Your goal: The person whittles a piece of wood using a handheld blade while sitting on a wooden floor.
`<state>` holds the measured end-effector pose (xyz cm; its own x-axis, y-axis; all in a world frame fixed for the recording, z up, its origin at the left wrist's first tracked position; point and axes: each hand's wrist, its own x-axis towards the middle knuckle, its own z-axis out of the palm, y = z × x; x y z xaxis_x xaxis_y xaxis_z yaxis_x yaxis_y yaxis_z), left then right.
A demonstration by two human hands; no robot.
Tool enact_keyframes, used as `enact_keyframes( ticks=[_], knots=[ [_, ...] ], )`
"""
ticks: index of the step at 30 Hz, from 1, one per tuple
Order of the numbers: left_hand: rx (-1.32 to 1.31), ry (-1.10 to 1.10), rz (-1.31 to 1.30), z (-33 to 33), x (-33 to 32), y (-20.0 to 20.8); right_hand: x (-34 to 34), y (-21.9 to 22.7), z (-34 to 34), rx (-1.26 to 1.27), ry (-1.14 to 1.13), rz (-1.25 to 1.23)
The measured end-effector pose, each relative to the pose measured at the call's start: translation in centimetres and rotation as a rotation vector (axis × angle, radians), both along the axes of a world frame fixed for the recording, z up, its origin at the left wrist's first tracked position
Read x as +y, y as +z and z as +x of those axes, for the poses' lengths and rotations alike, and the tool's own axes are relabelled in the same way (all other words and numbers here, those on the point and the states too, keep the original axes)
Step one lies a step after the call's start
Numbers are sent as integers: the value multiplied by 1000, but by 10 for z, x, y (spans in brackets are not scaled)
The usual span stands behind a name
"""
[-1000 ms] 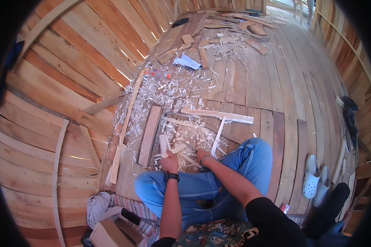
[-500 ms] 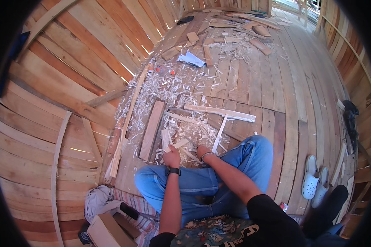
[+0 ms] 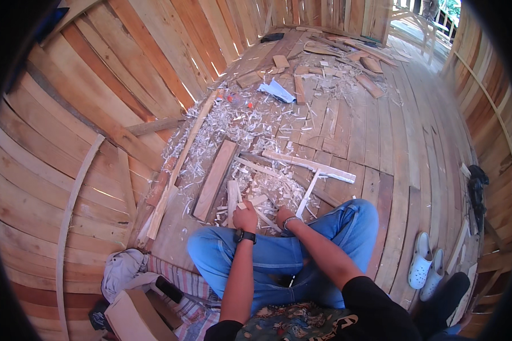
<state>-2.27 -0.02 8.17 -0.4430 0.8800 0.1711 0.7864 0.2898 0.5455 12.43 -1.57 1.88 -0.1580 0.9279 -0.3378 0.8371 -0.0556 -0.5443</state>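
My left hand point(image 3: 245, 216), a dark watch on its wrist, is closed around a short pale piece of wood point(image 3: 259, 200). The wood's free end sticks out to the right, over a heap of chips. My right hand point(image 3: 284, 215), with a bracelet at the wrist, is closed just right of it; what it grips is too small and blurred to name. Beside my left hand a pale wood block point(image 3: 233, 196) lies on the floor. Wood chips point(image 3: 273, 185) are heaped in front of both hands, between my crossed legs and a long pale wood strip point(image 3: 310, 165).
A thick brown board point(image 3: 216, 181) lies left of the chips. Shavings point(image 3: 233, 122), a blue-white cloth-like sheet point(image 3: 277, 91) and scrap boards point(image 3: 371, 86) are spread farther off. Pale clogs point(image 3: 420, 261) stand at right. A cardboard box point(image 3: 132, 318) sits at lower left.
The whole view has shifted slightly. My hands stay close together, and the left one still holds the piece of wood. The right hand has turned a little, fingers still closed.
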Motion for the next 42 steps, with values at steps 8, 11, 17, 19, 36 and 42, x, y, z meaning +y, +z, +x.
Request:
enact_keyframes(
  ticks=[8, 11, 17, 19, 36, 42],
  knots=[
    [-60, 14, -76, 0, -1, 13, -3, 5, -3, 75, -125, -62],
    [-103, -44, -104, 2, -5, 20, -11, 6, -5, 168, -78, 121],
    [-172, 65, -169, -2, 0, 20, -35, 31, -9, 120, -228, 136],
    [-171, 54, -124, -11, 1, 12, -40, 56, -22, 196, -201, 243],
    [-143, 59, -97, -9, 3, 10, -42, 61, -16, -6, -178, 217],
    [-144, 46, -78, -15, 6, 8, -44, 67, -25, 63, -144, 300]
  ],
)
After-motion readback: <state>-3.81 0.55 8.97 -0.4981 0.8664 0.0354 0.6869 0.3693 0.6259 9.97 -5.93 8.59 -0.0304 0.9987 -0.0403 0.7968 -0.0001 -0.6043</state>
